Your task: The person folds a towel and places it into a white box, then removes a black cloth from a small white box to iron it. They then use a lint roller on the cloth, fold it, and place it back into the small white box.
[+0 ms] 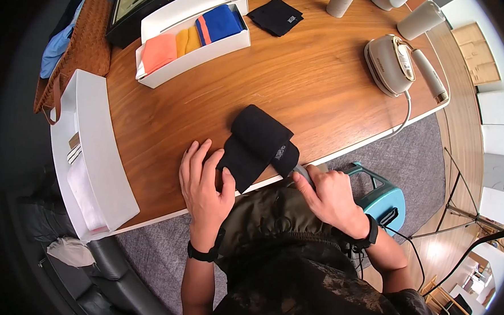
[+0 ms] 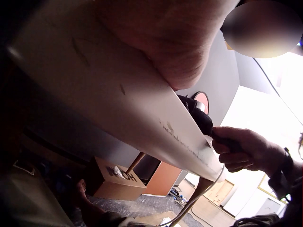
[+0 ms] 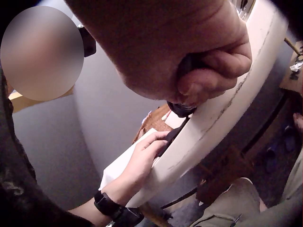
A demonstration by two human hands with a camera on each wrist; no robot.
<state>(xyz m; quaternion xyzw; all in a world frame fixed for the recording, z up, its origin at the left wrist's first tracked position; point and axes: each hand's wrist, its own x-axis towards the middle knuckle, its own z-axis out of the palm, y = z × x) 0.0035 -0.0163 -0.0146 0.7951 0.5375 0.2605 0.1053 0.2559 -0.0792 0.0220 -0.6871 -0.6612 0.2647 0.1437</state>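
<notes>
A black folded cloth piece (image 1: 258, 138) with pale lettering lies at the table's near edge in the head view. My left hand (image 1: 205, 181) rests beside it, fingers spread on the wood, the thumb at the cloth's left edge. At the cloth's right end my right hand (image 1: 332, 199) holds a grey part (image 1: 302, 172) that seems joined to it. The left wrist view shows the right hand (image 2: 246, 149) with curled fingers near dark cloth (image 2: 202, 120). Curled fingers of the right hand (image 3: 208, 75) close round something dark in the right wrist view; its far end is hidden.
An open white box (image 1: 197, 55) holds orange, yellow and blue cloths. Another black cloth (image 1: 276, 17) lies beyond. The iron (image 1: 391, 65) stands at the right, with its cord at the table edge. A white tray (image 1: 107, 150) and wicker basket (image 1: 90, 35) are left; a teal stool (image 1: 385, 201) is right.
</notes>
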